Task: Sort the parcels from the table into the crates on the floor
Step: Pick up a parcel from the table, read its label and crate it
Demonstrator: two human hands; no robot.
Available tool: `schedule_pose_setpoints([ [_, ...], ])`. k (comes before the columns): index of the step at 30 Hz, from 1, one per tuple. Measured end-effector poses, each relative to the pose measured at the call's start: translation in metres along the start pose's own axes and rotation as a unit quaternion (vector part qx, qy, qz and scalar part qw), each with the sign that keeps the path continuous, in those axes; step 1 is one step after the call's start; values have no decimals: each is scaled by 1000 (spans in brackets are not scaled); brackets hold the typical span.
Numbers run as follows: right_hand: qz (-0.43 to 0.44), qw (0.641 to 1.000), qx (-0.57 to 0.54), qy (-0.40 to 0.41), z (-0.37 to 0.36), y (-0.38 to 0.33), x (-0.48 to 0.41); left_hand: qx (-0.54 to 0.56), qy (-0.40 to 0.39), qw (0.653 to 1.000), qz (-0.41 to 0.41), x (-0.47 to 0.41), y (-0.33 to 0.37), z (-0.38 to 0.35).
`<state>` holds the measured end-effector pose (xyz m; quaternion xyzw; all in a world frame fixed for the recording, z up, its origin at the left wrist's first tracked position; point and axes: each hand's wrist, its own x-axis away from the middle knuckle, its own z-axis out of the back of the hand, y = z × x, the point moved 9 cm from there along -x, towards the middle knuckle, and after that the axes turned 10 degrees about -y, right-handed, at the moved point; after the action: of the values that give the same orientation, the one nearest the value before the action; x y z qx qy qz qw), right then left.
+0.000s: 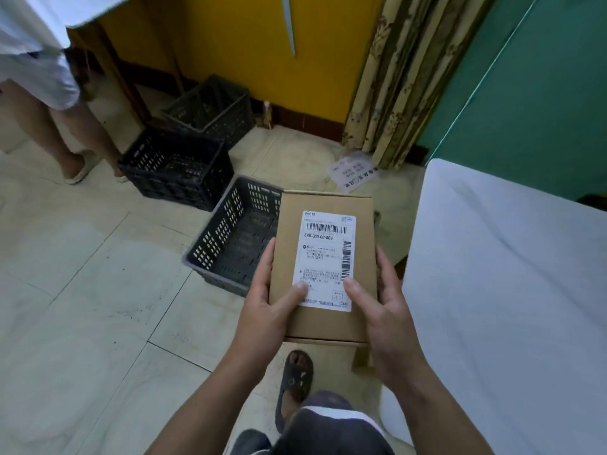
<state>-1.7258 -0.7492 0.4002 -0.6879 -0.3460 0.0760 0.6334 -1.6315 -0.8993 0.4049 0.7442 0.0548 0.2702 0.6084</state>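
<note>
Head view: both hands [328, 307] around parcel [328, 264]

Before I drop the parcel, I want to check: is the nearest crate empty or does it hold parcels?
Empty as far as visible: the nearest crate shows only bare slotted floor; the parcel hides its right part.

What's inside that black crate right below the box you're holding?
The nearest crate shows only its bare slotted bottom where visible. The box, held by the left hand and right hand, covers the crate's right part, so that stays unknown.
</note>
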Motion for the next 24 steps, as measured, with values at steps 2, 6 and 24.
schedule_pose_setpoints([
  [2, -1, 1000, 1, 3, -3, -2, -23, -29, -10, 1000, 4, -25, 7, 7],
  [6, -1, 1000, 9, 15, -6, -7, -71, -39, -40, 998, 35, -82, 10, 21],
  [24, -109, 968, -95, 208, 32, 93, -208, -77, -221, 960, 152, -292, -87, 34],
])
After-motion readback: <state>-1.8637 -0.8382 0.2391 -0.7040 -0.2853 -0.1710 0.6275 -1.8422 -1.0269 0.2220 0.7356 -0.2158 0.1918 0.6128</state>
